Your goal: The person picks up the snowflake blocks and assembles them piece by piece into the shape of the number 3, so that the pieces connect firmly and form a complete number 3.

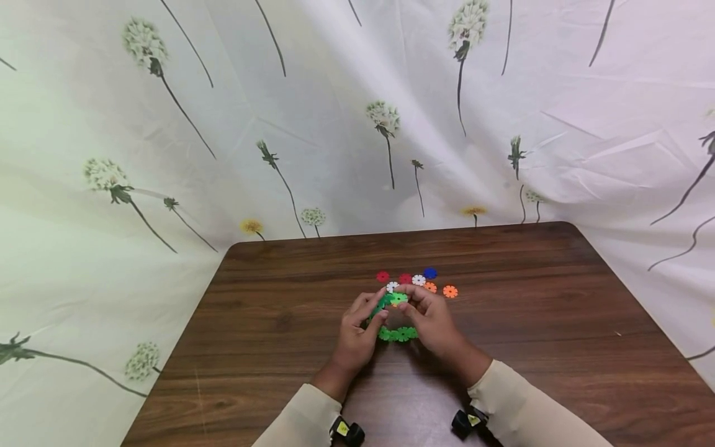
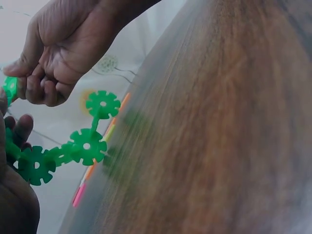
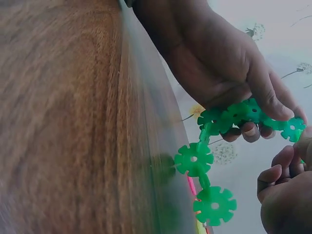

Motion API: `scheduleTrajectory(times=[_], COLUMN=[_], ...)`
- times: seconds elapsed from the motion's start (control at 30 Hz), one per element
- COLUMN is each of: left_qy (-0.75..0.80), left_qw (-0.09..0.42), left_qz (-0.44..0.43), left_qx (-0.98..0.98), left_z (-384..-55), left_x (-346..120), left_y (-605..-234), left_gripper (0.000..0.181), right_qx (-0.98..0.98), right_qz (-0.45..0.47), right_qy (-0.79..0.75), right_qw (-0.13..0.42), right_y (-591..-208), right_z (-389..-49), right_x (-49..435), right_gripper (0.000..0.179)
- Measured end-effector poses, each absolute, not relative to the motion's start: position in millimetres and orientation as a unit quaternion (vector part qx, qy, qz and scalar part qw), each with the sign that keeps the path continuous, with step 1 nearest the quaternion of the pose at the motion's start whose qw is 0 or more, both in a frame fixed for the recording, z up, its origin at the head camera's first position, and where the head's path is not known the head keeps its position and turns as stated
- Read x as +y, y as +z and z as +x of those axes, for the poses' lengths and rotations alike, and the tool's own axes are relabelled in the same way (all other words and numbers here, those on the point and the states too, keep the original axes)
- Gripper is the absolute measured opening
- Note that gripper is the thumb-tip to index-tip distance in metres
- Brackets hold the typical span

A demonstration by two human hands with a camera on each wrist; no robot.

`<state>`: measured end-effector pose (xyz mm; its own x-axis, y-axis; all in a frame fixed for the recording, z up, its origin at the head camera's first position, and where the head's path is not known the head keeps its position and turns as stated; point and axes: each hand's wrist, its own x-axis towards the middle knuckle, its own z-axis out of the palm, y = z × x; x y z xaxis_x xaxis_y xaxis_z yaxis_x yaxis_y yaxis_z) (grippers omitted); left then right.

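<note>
A curved chain of green notched, flower-shaped plastic discs (image 1: 398,334) is held up between both hands, over the table. My left hand (image 1: 356,338) grips the chain near its far end, thumb and fingers on the linked discs, as the right wrist view shows. My right hand (image 1: 438,323) pinches a lighter green disc (image 1: 399,299) between thumb and fingers, right at the chain's end. The loose end of the chain (image 2: 87,146) hangs low on the near side. In the right wrist view, fingertips partly hide where the end disc (image 3: 292,129) meets the pinched one.
Loose discs lie on the brown wooden table (image 1: 268,372) just beyond the hands: a blue one (image 1: 429,273), red ones (image 1: 382,276), white ones (image 1: 419,280) and orange ones (image 1: 450,291). A flower-printed cloth (image 1: 335,155) hangs behind and beside the table.
</note>
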<state>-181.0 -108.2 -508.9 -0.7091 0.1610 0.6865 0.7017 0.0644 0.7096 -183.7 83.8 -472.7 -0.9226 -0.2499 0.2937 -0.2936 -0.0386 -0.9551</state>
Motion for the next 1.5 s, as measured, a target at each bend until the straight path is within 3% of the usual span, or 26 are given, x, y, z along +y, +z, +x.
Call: scheduleTrajectory(times=[0.23, 0.37, 0.53, 0.83, 1.5], left_qy=[-0.603, -0.595, -0.606, -0.623, -0.643], left_qw=[0.236, 0.25, 0.219, 0.206, 0.197], left_qz=[-0.283, -0.264, -0.24, -0.215, -0.222], left_qx=[-0.707, -0.716, -0.726, -0.723, -0.706], left_z=[-181.3, -182.5, -181.7, -181.8, -179.9], left_x=[-107.2, -108.5, -109.9, -109.0, -112.5], left_y=[-509.1, -508.9, -507.0, -507.2, -505.8], left_gripper=[0.048, 0.064, 0.079, 0.058, 0.044], right_qx=[-0.699, -0.702, -0.702, -0.687, -0.699], right_qz=[0.209, 0.207, 0.165, 0.148, 0.142], right_qy=[0.683, 0.681, 0.692, 0.71, 0.7], right_qw=[0.027, 0.029, 0.026, 0.035, 0.033], right_y=[-473.5, -473.2, -475.3, -473.8, -474.6], right_z=[-185.2, -186.7, -190.6, -192.7, -191.9], right_x=[85.3, 85.6, 86.8, 87.6, 90.2], right_gripper=[0.033, 0.033, 0.032, 0.035, 0.034])
